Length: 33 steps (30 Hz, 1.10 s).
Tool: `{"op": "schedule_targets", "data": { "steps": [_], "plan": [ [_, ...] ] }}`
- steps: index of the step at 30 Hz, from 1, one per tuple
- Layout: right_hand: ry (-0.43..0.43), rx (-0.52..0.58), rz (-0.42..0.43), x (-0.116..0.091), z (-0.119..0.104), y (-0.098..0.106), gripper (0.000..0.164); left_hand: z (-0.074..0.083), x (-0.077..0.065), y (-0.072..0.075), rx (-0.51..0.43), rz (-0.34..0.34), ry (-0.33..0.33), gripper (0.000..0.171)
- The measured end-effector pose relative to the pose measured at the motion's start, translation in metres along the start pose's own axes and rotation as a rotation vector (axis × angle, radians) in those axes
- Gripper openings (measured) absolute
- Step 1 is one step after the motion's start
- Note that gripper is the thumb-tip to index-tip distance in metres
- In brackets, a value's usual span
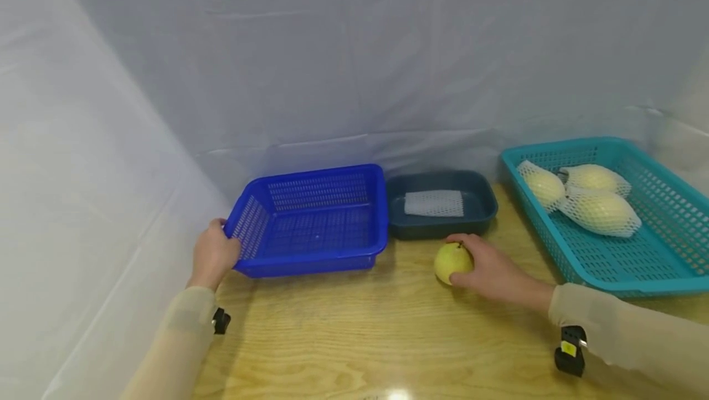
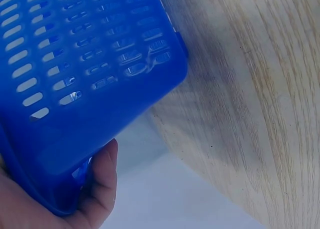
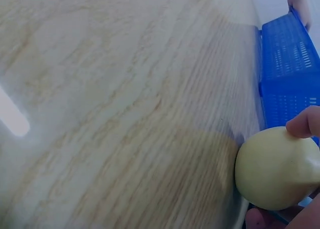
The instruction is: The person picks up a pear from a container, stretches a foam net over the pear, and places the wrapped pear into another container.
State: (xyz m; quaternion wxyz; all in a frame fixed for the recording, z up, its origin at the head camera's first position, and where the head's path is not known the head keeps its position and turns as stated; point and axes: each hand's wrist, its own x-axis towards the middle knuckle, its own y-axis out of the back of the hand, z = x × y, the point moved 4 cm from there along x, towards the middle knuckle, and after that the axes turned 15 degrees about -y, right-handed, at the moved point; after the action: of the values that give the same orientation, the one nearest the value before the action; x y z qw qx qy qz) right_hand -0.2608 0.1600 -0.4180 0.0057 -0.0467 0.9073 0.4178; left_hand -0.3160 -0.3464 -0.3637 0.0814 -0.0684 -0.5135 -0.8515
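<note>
At the left, my left hand (image 1: 213, 255) grips the rim of a blue plastic basket (image 1: 316, 264), its fingers curled round the left end. The left wrist view shows those fingers (image 2: 104, 174) hooked around the basket's edge (image 2: 60, 154). My right hand (image 1: 493, 271) holds a bare yellow-green pear (image 1: 450, 263), thumb at the near side and fingers at the far side. In the right wrist view the pear (image 3: 275, 169) fills the lower right corner, with part of the hand cut off by the frame. Nothing lies inside the blue basket.
A dark green tray (image 1: 437, 228) with a white foam net (image 1: 434, 203) in it stands right of the blue basket. Further right, a teal basket (image 1: 626, 286) holds several pears (image 1: 600, 212) in foam nets. White sheeting (image 1: 354, 68) walls the wooden table (image 1: 343, 326).
</note>
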Motion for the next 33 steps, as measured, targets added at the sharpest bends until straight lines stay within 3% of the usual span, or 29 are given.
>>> {"op": "schedule_targets", "data": {
  "steps": [8,14,18,26,30,33],
  "plan": [
    [0.042,-0.025,-0.042,0.003,-0.004,0.003,0.066,0.0,-0.003,0.005,0.043,0.016,-0.027,0.065],
    [0.061,-0.074,-0.063,0.001,-0.009,0.004,0.067,0.014,-0.008,0.011,0.183,0.131,-0.14,0.061],
    [0.077,-0.098,-0.078,0.0,-0.01,0.004,0.069,0.041,-0.015,0.013,0.224,0.241,-0.251,0.054],
    [0.08,-0.105,-0.1,-0.003,-0.01,0.0,0.07,0.106,-0.034,-0.001,0.109,0.412,-0.478,0.033],
    [0.086,-0.102,-0.091,-0.004,-0.009,0.0,0.07,0.139,-0.047,-0.011,0.055,0.421,-0.603,0.024],
    [0.091,-0.098,-0.082,-0.006,-0.011,0.0,0.07,0.163,-0.057,-0.019,0.013,0.384,-0.675,0.02]
  ]
}}
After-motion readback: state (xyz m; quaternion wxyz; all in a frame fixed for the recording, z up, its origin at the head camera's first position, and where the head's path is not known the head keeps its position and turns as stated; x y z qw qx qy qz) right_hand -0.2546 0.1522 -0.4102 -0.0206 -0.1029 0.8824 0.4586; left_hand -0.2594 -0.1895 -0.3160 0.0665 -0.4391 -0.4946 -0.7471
